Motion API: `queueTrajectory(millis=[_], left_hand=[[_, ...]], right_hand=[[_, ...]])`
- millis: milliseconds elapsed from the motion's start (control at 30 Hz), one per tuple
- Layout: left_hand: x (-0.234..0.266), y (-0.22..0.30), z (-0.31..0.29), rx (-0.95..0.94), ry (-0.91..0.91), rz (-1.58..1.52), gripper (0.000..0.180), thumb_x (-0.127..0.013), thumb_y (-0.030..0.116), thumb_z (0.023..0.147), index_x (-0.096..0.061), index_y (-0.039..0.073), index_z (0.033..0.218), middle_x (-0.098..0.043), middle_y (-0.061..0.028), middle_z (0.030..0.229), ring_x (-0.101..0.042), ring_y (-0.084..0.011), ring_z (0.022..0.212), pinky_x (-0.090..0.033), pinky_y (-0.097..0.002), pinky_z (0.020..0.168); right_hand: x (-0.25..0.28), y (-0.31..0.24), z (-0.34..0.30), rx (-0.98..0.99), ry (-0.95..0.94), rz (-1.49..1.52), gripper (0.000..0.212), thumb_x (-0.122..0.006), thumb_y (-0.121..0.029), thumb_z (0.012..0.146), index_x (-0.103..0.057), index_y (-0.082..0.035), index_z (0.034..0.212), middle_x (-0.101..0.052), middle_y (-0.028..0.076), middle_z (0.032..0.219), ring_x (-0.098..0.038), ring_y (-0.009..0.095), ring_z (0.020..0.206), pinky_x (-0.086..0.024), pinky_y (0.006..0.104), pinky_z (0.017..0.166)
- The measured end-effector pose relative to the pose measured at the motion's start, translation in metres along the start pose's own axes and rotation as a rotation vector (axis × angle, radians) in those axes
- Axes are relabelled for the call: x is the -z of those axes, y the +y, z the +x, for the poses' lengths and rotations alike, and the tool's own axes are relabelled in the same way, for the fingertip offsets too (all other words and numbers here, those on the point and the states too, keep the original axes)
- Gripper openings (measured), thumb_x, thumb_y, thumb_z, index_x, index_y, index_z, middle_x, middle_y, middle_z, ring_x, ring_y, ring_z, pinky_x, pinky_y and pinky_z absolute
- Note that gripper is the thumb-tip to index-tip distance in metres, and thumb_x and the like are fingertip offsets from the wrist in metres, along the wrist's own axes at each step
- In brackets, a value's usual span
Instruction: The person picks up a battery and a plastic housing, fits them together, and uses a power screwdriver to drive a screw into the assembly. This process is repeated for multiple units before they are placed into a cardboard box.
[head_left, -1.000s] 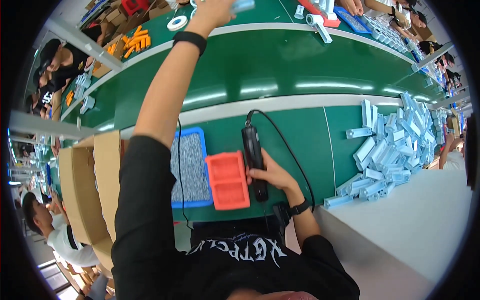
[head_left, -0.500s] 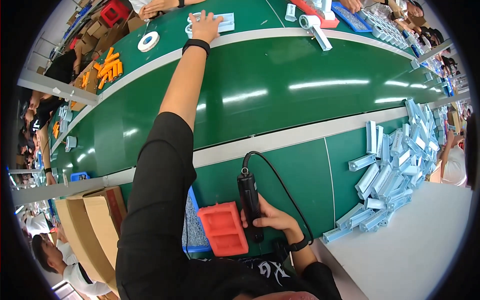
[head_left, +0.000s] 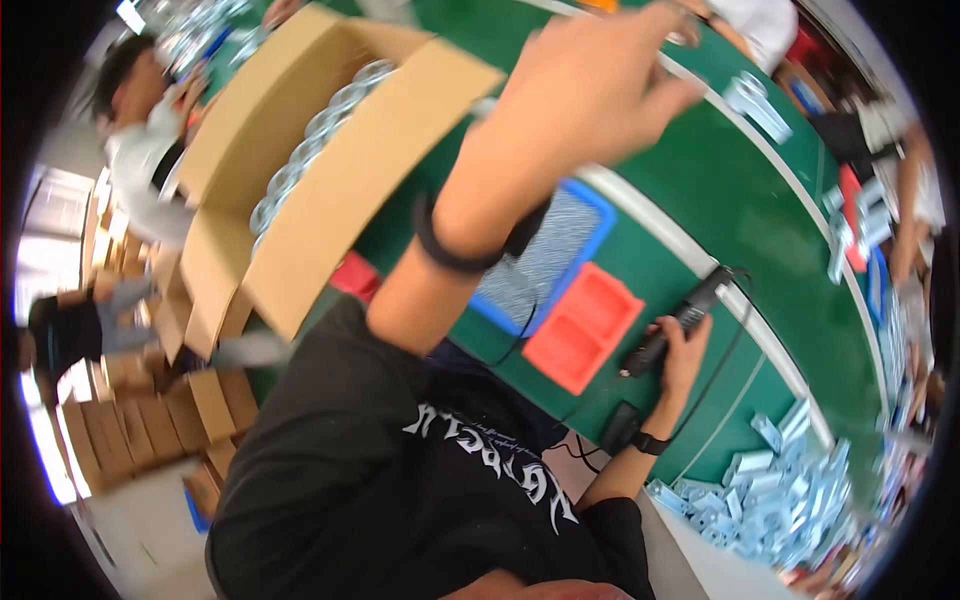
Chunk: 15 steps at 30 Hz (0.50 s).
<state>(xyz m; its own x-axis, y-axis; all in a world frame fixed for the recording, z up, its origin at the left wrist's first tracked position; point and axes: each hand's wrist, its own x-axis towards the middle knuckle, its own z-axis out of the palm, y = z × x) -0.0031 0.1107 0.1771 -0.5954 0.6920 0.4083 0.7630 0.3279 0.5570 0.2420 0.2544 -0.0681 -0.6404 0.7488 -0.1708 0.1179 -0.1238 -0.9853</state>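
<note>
On the green tabletop [head_left: 760,230], right hand [head_left: 683,352] is clenched around a black corded electric screwdriver [head_left: 672,328], parked beside the orange two-compartment plastic tray [head_left: 583,327], likely for reach. Left hand [head_left: 590,85] is raised near the open cardboard box [head_left: 330,190]; fingers loose, apparently nothing held.

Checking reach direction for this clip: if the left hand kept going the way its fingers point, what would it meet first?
Probably nothing close: the left hand points right, over the bare green belt; small pale parts lie further along. Depth is unclear.

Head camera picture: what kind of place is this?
Probably a factory assembly line: a long green workbench, a heap of small pale-blue parts, cardboard boxes, and the right hand holding a corded black power tool.
</note>
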Motion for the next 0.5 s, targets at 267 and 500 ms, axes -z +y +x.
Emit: queueTrajectory(millis=[267,500], left_hand=[[0.144,-0.074,-0.253,-0.188,-0.516,-0.720,0.033,-0.071,0.018,0.073,-0.062,-0.001,0.099,-0.066,-0.0132,0.092,-0.063,-0.0260,0.087,-0.049,-0.0335,0.077],[0.296,-0.122,-0.197,0.277,-0.240,0.459,0.035,-0.062,0.025,0.081,-0.058,0.003,0.108,-0.063,-0.0150,0.093,-0.061,-0.0261,0.086,-0.047,-0.0352,0.076]], right_hand=[[0.000,0.006,0.008,0.058,-0.080,0.099,0.033,-0.056,-0.007,0.086,-0.037,0.000,0.113,-0.059,0.013,0.082,-0.060,0.021,0.067,-0.052,0.0328,0.064],[-0.004,0.009,0.011,0.071,-0.114,0.102,0.032,-0.055,-0.012,0.087,-0.039,0.000,0.112,-0.058,0.013,0.082,-0.059,0.022,0.070,-0.052,0.0333,0.067]])
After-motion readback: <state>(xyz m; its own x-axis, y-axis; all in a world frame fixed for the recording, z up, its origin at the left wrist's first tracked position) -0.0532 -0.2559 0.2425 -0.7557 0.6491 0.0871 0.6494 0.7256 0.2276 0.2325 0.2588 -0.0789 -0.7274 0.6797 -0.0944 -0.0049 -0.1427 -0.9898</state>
